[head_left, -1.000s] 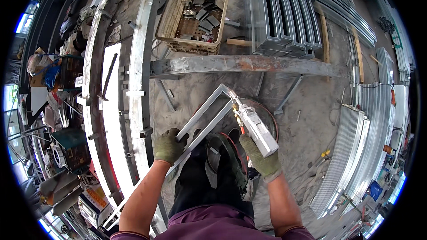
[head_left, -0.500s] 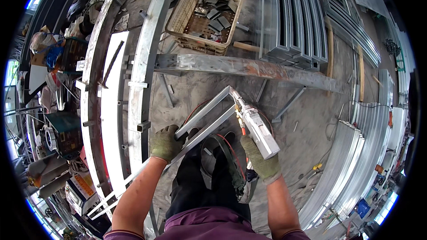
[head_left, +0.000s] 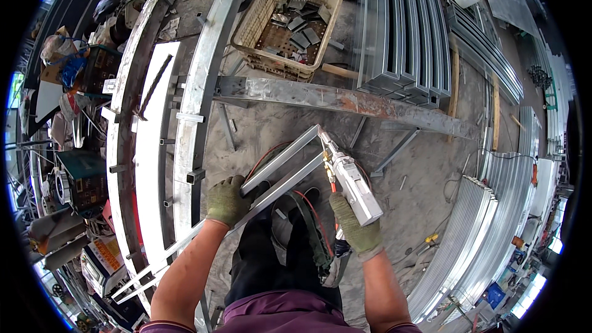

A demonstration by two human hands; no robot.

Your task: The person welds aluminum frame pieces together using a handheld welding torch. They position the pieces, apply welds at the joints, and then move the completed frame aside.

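My left hand (head_left: 226, 201), in a green work glove, is closed round a narrow frame of two parallel silver square tubes (head_left: 280, 188). The tubes slant from the lower left up to the middle, and their far left ends pass over a long steel beam (head_left: 188, 148). My right hand (head_left: 357, 228), gloved alike, grips a silver air tool (head_left: 356, 186) with a long narrow nose and brass fittings on a red hose (head_left: 320, 225). The tool's nose is at the tubes' upper right end; whether it touches the metal is hard to tell.
A cream plastic crate (head_left: 243, 49) with metal offcuts stands ahead, behind a rusty crossbeam (head_left: 370, 103). Stacked steel channels (head_left: 401, 31) lie beyond, and bundled tubes (head_left: 456, 240) at right. Two long beams run along the left. The hose loops near my feet.
The whole view has shifted slightly. Both hands keep their holds, and the tool's nose stays at the same end of the tubes.
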